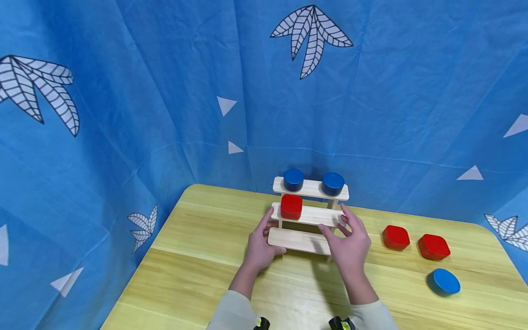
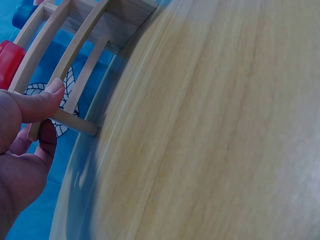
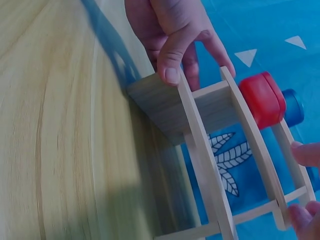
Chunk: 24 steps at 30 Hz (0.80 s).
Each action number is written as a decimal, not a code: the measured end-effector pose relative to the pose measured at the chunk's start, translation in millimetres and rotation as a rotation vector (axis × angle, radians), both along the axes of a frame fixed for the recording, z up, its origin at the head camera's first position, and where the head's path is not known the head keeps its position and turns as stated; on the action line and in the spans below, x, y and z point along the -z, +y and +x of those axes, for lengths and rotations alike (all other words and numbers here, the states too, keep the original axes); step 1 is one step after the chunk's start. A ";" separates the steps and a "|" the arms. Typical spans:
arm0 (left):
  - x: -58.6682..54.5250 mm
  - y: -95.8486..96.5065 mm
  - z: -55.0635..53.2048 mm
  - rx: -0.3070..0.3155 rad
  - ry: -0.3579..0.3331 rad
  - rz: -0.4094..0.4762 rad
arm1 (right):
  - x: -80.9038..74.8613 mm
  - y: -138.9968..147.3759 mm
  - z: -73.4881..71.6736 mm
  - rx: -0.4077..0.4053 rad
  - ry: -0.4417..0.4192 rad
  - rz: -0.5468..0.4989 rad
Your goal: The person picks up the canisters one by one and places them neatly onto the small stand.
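Pale wood makes up the one three-tier rack, which in the head view lies between the two hands over the worktop, its long axis running left to right. Fingers of the left hand grasp its left end; the right hand curves about the right end, thumb and forefinger spread, and whether they grip cannot be told. Two blue pieces sit on the top shelf, one red piece toward the middle shelf's left. Two more red pieces and another blue piece lie to the right, nearer the right hand: three red, three blue altogether.

From the left wrist, left thumb and finger pinch the lowest shelf's end; a red and a blue piece show in part.

From the right wrist, the left forefinger touches the middle shelf's end, near the red piece; right-hand fingertips show just beside the rack's other end, contact unclear.
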<state>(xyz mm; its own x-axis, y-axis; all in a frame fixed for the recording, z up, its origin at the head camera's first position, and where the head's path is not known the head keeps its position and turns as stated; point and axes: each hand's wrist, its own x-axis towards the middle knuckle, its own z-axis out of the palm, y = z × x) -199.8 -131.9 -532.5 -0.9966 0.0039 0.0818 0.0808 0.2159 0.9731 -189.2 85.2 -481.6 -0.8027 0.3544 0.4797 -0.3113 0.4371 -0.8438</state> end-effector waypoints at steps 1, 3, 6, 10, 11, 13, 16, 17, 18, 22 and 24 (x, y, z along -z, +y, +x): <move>0.3 0.1 -0.1 0.000 0.001 0.001 | 0.1 0.9 0.2 0.003 0.002 -0.001; 0.2 0.0 0.0 -0.002 0.001 0.003 | 0.6 3.0 0.6 0.012 0.003 -0.006; 0.3 0.1 -0.1 -0.003 -0.002 0.002 | 1.5 6.5 0.7 0.023 0.007 -0.006; 0.5 0.5 -0.9 -0.003 -0.005 0.006 | 2.3 11.8 0.3 0.040 0.012 -0.002; 0.6 0.6 -1.0 -0.002 -0.004 0.011 | 2.7 13.1 0.1 0.046 0.010 -0.002; 0.9 0.8 -1.2 -0.002 -0.004 0.018 | 3.4 15.5 -0.2 0.052 0.009 -0.005; 1.2 0.8 -1.4 -0.002 -0.003 0.025 | 4.9 19.1 -0.6 0.058 -0.003 -0.011; 1.4 0.8 -1.4 -0.001 -0.004 0.028 | 5.5 20.3 -0.6 0.061 -0.009 -0.015; 1.6 0.8 -1.3 -0.001 -0.004 0.027 | 6.1 21.6 -0.5 0.065 -0.016 -0.016; 2.0 0.7 -1.2 0.000 0.000 0.028 | 8.3 26.7 0.1 0.089 -0.049 -0.020; 2.0 0.8 -1.0 -0.002 0.000 0.025 | 9.1 29.1 0.8 0.101 -0.062 -0.021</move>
<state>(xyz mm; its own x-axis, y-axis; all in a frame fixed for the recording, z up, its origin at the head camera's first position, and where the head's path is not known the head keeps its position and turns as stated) -200.8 -131.1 -534.5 -0.9966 0.0000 0.0818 0.0803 0.1915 0.9782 -188.4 114.3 -490.8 -0.7902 0.4443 0.4221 -0.2139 0.4455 -0.8693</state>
